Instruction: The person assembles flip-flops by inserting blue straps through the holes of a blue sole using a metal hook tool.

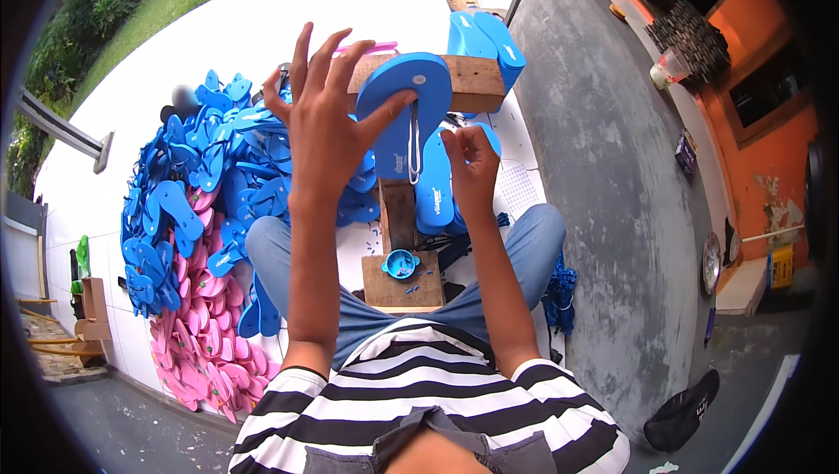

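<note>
A blue flip-flop sole [398, 81] stands tilted in front of a wooden block, its hole-end toward me. My left hand [323, 116] is spread open beside it, fingers stretched upward and only the thumb lying on the sole. A thin pale metal loop [414, 155] runs down the face of the sole. My right hand [474, 164] is closed with its fingers curled in, just right of the sole; what it pinches, if anything, I cannot make out. Below it lie more blue soles [434, 194].
A wooden stand [476, 81] rises between my knees. On its base sits a small blue bowl [401, 264] of blue bits. To the left are heaps of blue flip-flops [175, 207] and pink ones [210, 325]. Blue soles [489, 37] lean behind the stand; blue straps [559, 299] lie by my right knee.
</note>
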Demonstrator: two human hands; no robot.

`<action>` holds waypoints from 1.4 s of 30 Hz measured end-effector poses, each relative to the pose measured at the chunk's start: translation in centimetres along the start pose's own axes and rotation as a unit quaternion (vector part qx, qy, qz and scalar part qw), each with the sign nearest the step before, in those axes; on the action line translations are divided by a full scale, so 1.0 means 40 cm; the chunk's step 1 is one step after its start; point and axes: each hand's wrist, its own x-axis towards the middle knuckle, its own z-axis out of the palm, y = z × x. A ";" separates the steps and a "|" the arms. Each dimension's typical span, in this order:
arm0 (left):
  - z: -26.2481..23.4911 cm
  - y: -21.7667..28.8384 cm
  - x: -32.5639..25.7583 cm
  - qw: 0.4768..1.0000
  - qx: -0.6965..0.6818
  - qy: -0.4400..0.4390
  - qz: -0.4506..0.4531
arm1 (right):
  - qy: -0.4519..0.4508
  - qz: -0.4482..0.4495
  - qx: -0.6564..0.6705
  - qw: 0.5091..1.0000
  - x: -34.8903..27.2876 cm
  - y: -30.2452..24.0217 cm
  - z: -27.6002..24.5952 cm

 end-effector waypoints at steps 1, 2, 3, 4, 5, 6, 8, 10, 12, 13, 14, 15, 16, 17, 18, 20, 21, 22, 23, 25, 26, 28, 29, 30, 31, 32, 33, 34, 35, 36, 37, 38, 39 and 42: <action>0.006 -0.015 0.012 0.999 0.007 0.002 0.036 | 0.019 0.018 -0.042 0.999 -0.014 0.067 -0.013; 0.011 -0.030 0.025 0.997 0.015 0.006 0.071 | 0.037 0.034 -0.084 0.995 -0.029 0.139 -0.024; 0.028 -0.058 0.022 0.995 0.022 0.001 0.093 | 0.073 0.005 -0.244 0.967 -0.056 0.248 -0.024; 0.025 -0.065 0.026 0.996 0.012 -0.013 0.086 | 0.108 -0.024 -0.398 0.911 -0.080 0.326 -0.025; 0.021 -0.066 0.026 0.996 0.001 -0.031 0.079 | 0.041 0.143 -0.420 0.895 -0.101 0.328 -0.029; 0.019 -0.058 0.025 0.996 -0.017 -0.051 0.074 | 0.034 0.148 -0.465 0.872 -0.122 0.356 -0.043; 0.020 -0.049 0.029 0.996 -0.027 -0.030 0.085 | 0.019 0.157 -0.548 0.821 -0.151 0.414 -0.052; 0.024 -0.050 0.027 0.996 -0.027 -0.019 0.081 | 0.013 0.152 -0.561 0.813 -0.159 0.435 -0.054; 0.027 -0.051 0.026 0.996 -0.022 -0.016 0.083 | 0.025 0.152 -0.560 0.814 -0.156 0.436 -0.060; 0.028 -0.050 0.026 0.996 -0.020 -0.014 0.084 | 0.031 0.183 -0.518 0.835 -0.153 0.435 -0.070; 0.027 -0.059 0.021 0.997 -0.012 -0.016 0.081 | 0.031 0.211 -0.471 0.856 -0.141 0.394 -0.066; 0.028 -0.061 0.020 0.997 -0.008 -0.016 0.080 | 0.036 0.239 -0.425 0.872 -0.130 0.359 -0.071; 0.027 -0.062 0.020 0.997 -0.005 -0.016 0.078 | 0.064 0.236 -0.324 0.914 -0.128 0.346 -0.080; 0.031 -0.059 0.020 0.996 -0.006 -0.015 0.082 | 0.094 0.230 -0.221 0.943 -0.133 0.337 -0.104; 0.033 -0.065 0.019 0.996 -0.002 -0.016 0.084 | 0.118 0.223 -0.113 0.961 -0.139 0.305 -0.111; 0.032 -0.076 0.018 0.996 0.007 -0.022 0.089 | 0.154 0.172 0.065 0.971 -0.152 0.184 -0.125; 0.033 -0.080 0.016 0.995 0.009 -0.028 0.094 | 0.152 0.147 0.150 0.966 -0.150 0.089 -0.134; 0.032 -0.082 0.017 0.994 0.010 -0.035 0.099 | 0.158 0.120 0.189 0.962 -0.142 0.019 -0.150; 0.025 -0.086 0.019 0.993 0.022 -0.056 0.105 | 0.127 0.092 0.266 0.951 -0.130 -0.034 -0.165; 0.018 -0.086 0.027 0.987 0.036 -0.100 0.118 | 0.065 0.063 0.311 0.946 -0.096 -0.161 -0.190; 0.012 -0.092 0.029 0.985 0.025 -0.118 0.125 | 0.026 0.037 0.299 0.953 -0.075 -0.201 -0.194; -0.005 -0.110 0.032 0.979 0.011 -0.150 0.137 | -0.029 -0.067 0.165 0.984 -0.032 -0.246 -0.190; -0.016 -0.112 0.031 0.981 -0.071 -0.124 0.132 | -0.055 -0.116 0.093 0.987 -0.019 -0.256 -0.188; -0.032 -0.107 0.027 0.976 -0.152 -0.096 0.126 | -0.086 -0.144 0.066 0.984 -0.009 -0.255 -0.184; -0.050 -0.103 0.019 0.963 -0.231 -0.068 0.119 | -0.116 -0.172 0.040 0.977 0.002 -0.252 -0.176; -0.079 -0.090 0.002 0.948 -0.295 -0.034 0.113 | -0.146 -0.201 0.009 0.969 0.016 -0.256 -0.176; -0.105 -0.094 -0.029 0.936 -0.316 -0.004 0.158 | -0.163 -0.221 -0.004 0.962 0.017 -0.256 -0.166; -0.133 -0.079 -0.055 0.919 -0.331 -0.004 0.214 | -0.181 -0.252 -0.008 0.951 0.017 -0.251 -0.158; -0.152 -0.052 -0.079 0.905 -0.346 -0.003 0.247 | -0.196 -0.260 -0.012 0.945 0.007 -0.240 -0.145; -0.162 -0.020 -0.103 0.889 -0.396 -0.027 0.229 | -0.212 -0.266 -0.023 0.940 -0.010 -0.227 -0.140; -0.165 0.001 -0.127 0.888 -0.414 -0.072 0.186 | -0.210 -0.256 -0.017 0.943 -0.033 -0.208 -0.132; -0.161 0.021 -0.145 0.883 -0.440 -0.105 0.128 | -0.208 -0.246 -0.011 0.947 -0.059 -0.183 -0.125; -0.156 0.019 -0.164 0.878 -0.454 -0.125 0.089 | -0.238 -0.194 0.014 0.952 -0.087 -0.159 -0.128; -0.150 0.000 -0.152 0.892 -0.409 -0.165 0.103 | -0.323 -0.168 -0.112 0.925 -0.089 -0.156 -0.167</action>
